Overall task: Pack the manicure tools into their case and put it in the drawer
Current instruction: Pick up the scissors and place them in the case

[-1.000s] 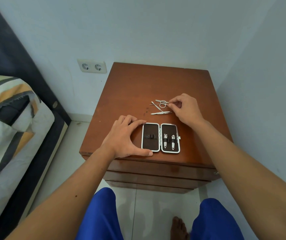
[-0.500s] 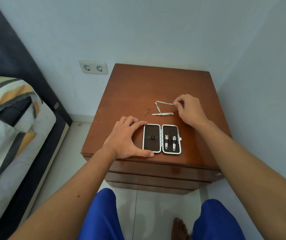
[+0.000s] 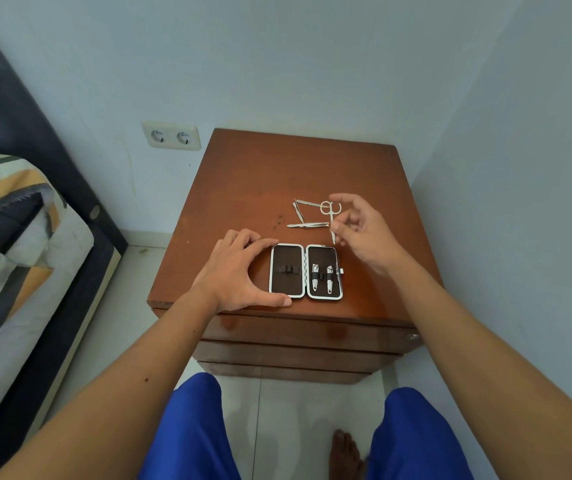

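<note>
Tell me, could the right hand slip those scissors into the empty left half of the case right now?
Probably yes. The right hand holds the scissors just behind the open case. The left hand rests at the case's left edge, leaving the empty loops uncovered.

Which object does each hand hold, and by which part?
The right hand pinches the scissors by the blades. The left hand steadies the open case by its left edge.

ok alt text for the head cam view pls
A person's right hand holds small scissors above an open manicure case on a wooden nightstand, while the left hand steadies the case's left edge. Two clippers sit in its right half; three loose tools lie behind it.
</note>
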